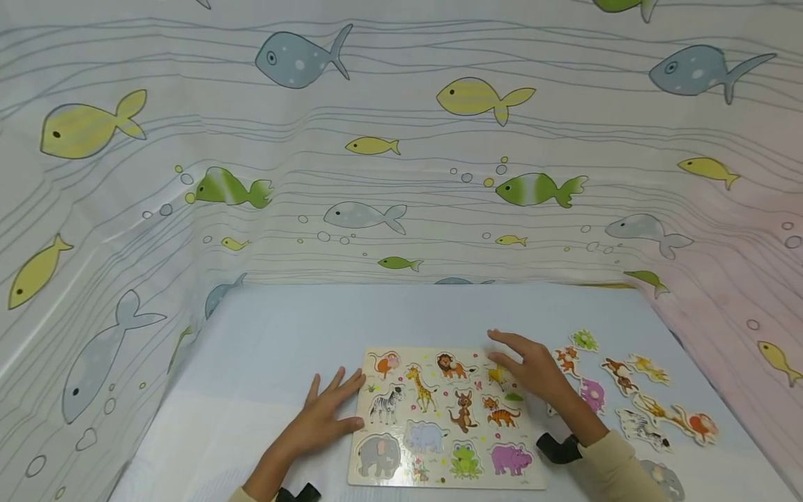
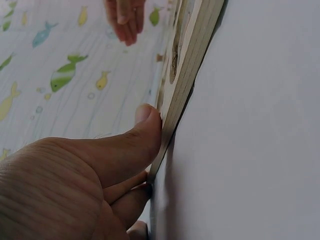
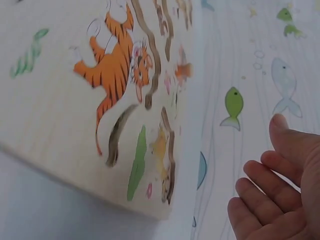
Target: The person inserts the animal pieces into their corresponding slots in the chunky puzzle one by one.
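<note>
A wooden animal puzzle board [image 1: 433, 479] lies flat on the white table, printed with a lion, a giraffe, a zebra, an elephant and other animals. My left hand [image 1: 323, 418] rests at its left side with fingers spread. In the left wrist view the thumb [image 2: 150, 127] touches the board's edge [image 2: 187, 75]. Over the upper right corner is my right hand [image 1: 533, 366], holding nothing. Its fingers [image 3: 265, 187] are loosely bent in the right wrist view, apart from the board. Part of the printed picture at that corner is hidden by this hand in the head view.
Loose animal pieces lie right of the board, among them a zebra [image 1: 643, 429], a purple hippo [image 1: 592, 395], a frog [image 1: 585, 340] and an elephant [image 1: 665, 481]. Some are partly behind the right arm. A fish-print curtain [image 1: 426, 174] surrounds the table [image 1: 282, 321].
</note>
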Demonstrator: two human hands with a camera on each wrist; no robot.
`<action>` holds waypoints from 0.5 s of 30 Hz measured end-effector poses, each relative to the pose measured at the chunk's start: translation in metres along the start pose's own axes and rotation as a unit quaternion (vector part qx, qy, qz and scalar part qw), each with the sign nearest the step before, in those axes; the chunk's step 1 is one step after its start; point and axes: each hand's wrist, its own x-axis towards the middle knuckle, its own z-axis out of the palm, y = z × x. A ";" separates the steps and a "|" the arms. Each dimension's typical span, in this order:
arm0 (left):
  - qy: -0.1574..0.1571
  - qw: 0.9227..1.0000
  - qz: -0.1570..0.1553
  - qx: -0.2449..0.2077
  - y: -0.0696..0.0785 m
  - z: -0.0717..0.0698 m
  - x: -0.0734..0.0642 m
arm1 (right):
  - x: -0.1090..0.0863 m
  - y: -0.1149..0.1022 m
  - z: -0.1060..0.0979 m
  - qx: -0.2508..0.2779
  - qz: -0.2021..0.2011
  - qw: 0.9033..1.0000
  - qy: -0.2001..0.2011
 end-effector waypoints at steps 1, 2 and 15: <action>0.000 1.000 -0.001 0.000 0.000 0.000 0.000 | -0.002 0.003 -0.004 -0.006 0.003 1.000 0.005; 0.000 1.000 -0.002 -0.001 0.000 0.000 0.000 | -0.004 0.006 -0.007 -0.012 0.005 1.000 0.011; -0.001 1.000 -0.001 -0.005 0.001 0.000 0.000 | -0.029 0.038 -0.042 -0.040 0.059 0.996 0.051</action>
